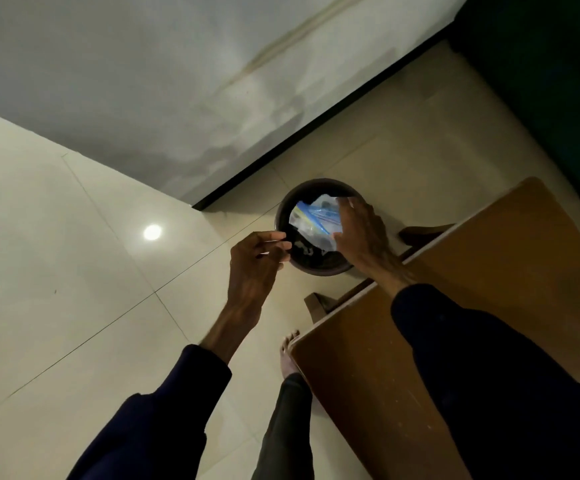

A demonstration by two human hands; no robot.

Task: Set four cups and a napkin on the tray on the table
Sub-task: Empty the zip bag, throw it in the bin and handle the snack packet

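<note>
No cup, napkin or tray is in view. A dark round bin (316, 268) stands on the floor beside the wooden table (472, 289). Above its opening, my right hand (361, 233) grips a clear plastic wrapper with blue stripes (313, 216), fingers on top and thumb at its lower edge. My left hand (257, 258) hovers at the bin's left rim with its fingertips pinched together. Whether something thin lies between them is unclear. Both arms wear dark sleeves.
Glossy cream floor tiles (74, 271) spread to the left, and a grey wall with a black skirting (316, 126) runs behind the bin. My bare foot (288, 355) stands by the table's near corner. A table leg (316, 303) juts out below the bin.
</note>
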